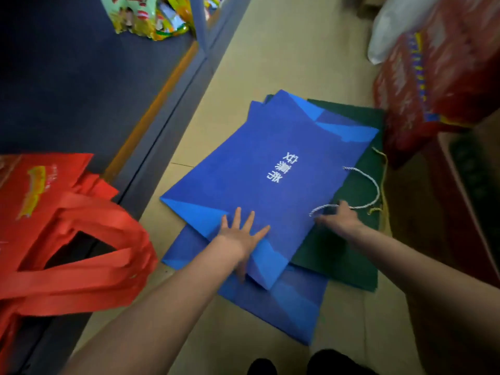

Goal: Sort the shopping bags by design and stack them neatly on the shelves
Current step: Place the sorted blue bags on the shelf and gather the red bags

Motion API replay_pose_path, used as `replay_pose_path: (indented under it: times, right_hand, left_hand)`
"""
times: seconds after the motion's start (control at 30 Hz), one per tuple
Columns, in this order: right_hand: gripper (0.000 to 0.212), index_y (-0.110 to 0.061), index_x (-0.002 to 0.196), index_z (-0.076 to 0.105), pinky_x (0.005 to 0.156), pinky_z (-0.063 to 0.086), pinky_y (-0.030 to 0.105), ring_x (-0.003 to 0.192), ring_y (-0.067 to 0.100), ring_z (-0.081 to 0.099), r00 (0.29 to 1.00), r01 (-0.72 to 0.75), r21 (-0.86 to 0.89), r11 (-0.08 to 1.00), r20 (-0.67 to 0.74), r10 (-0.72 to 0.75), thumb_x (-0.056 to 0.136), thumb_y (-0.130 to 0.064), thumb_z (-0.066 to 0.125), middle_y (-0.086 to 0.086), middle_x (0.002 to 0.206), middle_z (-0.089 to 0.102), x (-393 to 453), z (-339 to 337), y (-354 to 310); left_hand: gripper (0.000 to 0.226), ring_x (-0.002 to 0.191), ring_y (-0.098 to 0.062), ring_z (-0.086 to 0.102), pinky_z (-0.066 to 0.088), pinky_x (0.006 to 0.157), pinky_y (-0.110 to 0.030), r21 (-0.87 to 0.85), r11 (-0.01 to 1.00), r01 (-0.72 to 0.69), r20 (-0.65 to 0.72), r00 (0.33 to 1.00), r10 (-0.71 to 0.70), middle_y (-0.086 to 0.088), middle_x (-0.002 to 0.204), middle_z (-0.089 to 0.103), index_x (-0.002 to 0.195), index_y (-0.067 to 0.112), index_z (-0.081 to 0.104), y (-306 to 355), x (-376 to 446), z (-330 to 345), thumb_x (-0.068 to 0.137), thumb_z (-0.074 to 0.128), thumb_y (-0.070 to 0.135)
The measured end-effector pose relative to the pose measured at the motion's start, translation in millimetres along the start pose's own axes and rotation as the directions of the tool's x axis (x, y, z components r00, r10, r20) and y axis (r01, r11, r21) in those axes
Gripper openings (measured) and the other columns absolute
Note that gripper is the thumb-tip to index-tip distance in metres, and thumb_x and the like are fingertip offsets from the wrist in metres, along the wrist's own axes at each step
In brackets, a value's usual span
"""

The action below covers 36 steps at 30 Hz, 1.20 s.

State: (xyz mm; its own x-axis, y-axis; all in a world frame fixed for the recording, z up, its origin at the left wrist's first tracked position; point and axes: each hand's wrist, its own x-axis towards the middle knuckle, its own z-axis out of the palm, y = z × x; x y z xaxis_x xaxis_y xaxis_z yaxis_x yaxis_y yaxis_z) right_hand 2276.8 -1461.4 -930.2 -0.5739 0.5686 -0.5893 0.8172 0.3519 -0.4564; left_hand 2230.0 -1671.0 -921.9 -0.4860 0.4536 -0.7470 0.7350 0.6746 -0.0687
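Note:
A flat blue paper bag (270, 163) with white characters lies on top of a loose pile on the floor. Under it lie another blue bag (286, 301) and a dark green bag (351, 247). My left hand (243, 234) rests on the top blue bag's near corner with fingers spread, thumb at the bag's edge. My right hand (338, 215) is at the bag's open end by its white rope handle (370, 185), fingers curled at the edge; whether it pinches the bag or the cord is not plain.
A stack of red fabric bags (62, 239) with long straps lies on the low dark shelf (67, 85) at the left. Colourful bags (146, 17) sit further back on that shelf. Red bags (438, 77) pile at the right. Tan floor (284, 50) runs between.

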Motion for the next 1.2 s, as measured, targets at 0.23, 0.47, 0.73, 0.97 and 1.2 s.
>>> replay_pose_path:
  times: [0.23,0.47,0.73,0.97,1.2]
  right_hand:
    - [0.106,-0.026,0.150,-0.001,0.110,0.017,0.059,0.140,0.044,0.005,0.992,-0.092,-0.263,0.960,-0.104,0.067,0.076,-0.042,0.075,0.007,0.156,-0.009,12.4,5.3,42.3]
    - [0.080,-0.014,0.142,0.023,0.102,0.034,0.046,0.124,0.043,0.035,0.909,-0.054,-0.013,0.998,-0.415,0.044,0.080,-0.023,0.072,0.020,0.141,0.022,22.2,-30.9,24.9]
    - [0.038,-0.009,0.118,0.056,0.097,0.044,0.036,0.119,0.031,0.050,0.962,0.093,0.274,0.957,-0.273,-0.016,0.083,-0.015,0.067,0.010,0.123,0.058,31.5,-72.3,-81.2]
    - [0.040,-0.013,0.110,0.043,0.081,0.054,0.048,0.095,0.032,0.063,0.997,0.035,0.625,0.780,0.036,-0.074,0.081,0.003,0.065,0.016,0.113,0.061,18.4,-44.2,-68.6]
    - [0.046,-0.019,0.129,0.042,0.089,0.050,0.043,0.105,0.030,0.057,0.963,0.239,0.393,0.888,-0.212,-0.166,0.086,-0.004,0.050,0.007,0.111,0.056,7.7,-41.2,-88.3]
  left_hand:
    - [0.122,0.138,-0.047,-0.019,0.013,0.107,-0.066,0.188,0.976,-0.114,-0.075,0.989,0.130,-0.012,0.150,-0.034,0.142,0.029,-0.030,33.6,28.9,26.8,0.078,0.074,0.037]
    - [0.108,0.141,-0.040,-0.018,0.013,0.110,-0.064,-0.187,0.978,-0.087,-0.100,0.993,0.069,-0.004,0.154,-0.028,0.146,0.041,-0.016,13.9,38.0,8.9,0.078,0.069,0.041]
    - [0.095,0.143,-0.037,-0.003,0.021,0.112,-0.055,-0.524,0.851,0.034,-0.224,0.958,-0.177,-0.004,0.158,-0.013,0.147,0.042,-0.008,-17.3,42.8,-22.6,0.085,0.064,0.036]
    - [0.080,0.143,-0.034,0.004,0.025,0.111,-0.051,-0.514,0.858,-0.003,-0.291,0.941,-0.171,-0.003,0.158,-0.005,0.151,0.027,-0.004,-6.4,38.2,-21.5,0.094,0.052,0.037]
    - [0.076,0.145,-0.029,0.000,0.024,0.111,-0.043,-0.375,0.927,-0.003,-0.530,0.821,-0.212,0.000,0.158,-0.009,0.149,0.031,-0.011,2.1,27.6,-24.3,0.097,0.044,0.037]
